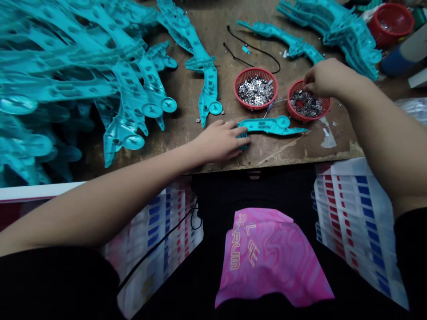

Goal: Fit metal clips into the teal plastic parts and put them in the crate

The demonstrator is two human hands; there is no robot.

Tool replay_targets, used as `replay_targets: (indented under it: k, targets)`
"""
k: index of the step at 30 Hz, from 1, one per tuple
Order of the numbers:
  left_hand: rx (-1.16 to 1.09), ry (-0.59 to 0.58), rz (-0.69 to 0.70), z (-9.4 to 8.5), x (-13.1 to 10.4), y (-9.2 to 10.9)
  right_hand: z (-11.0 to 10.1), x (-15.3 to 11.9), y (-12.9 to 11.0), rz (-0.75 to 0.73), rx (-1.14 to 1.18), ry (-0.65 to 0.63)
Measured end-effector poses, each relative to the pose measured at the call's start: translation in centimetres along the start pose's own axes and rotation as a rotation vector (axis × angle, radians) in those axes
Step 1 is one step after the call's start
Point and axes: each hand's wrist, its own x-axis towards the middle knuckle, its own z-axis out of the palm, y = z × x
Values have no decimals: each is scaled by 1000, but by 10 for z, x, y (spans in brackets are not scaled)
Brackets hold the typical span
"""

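My left hand [224, 141] rests near the table's front edge, its fingers curled over the left end of a long teal plastic part [267, 125]. That part lies flat, with a round disc on its upper side and a pointed tip to the right. My right hand [322, 80] reaches into a small red basket [308, 118] of dark metal pieces. Its fingertips are pinched together at the basket's left side; what they hold, if anything, is hidden. To the left stands another red basket [255, 106], filled with shiny metal clips [255, 91].
A large heap of teal parts [80, 58] covers the left side. Single teal parts [209, 82] lie around the baskets, with more stacked [347, 35] at the back right. A black cord [267, 52], scattered small pieces and a third red basket [392, 24] are also there.
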Motion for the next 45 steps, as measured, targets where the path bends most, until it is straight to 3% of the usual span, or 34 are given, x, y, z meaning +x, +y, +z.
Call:
replay_targets:
  k: [3, 5, 13, 19, 22, 27, 36, 39, 45]
  targets:
    - [-11, 24, 134, -1, -2, 18, -1, -2, 0, -5, -49, 39]
    - [-3, 37, 150, -1, -3, 22, -3, -4, -1, 1, -61, 58]
    - [-12, -6, -57, -8, -1, 1, -12, -11, -9, 59, -71, -15]
    - [-130, 31, 239, -6, -6, 22, -17, -19, -19, 46, -125, -79]
    - [-150, 38, 302, -3, -6, 24, -14, -17, -17, 13, -125, -66]
    - [-129, 39, 234, 1, -3, 9, -8, -14, -22, 68, -132, -89]
    - [-108, 37, 193, -2, -4, 3, -1, -22, -64, 84, -36, -102]
    - [-98, 5, 153, -4, -3, 0, -1, -18, -56, 85, -61, -78]
    - [-97, -38, 45, -10, -1, -7, -10, -18, -29, 52, -7, 104]
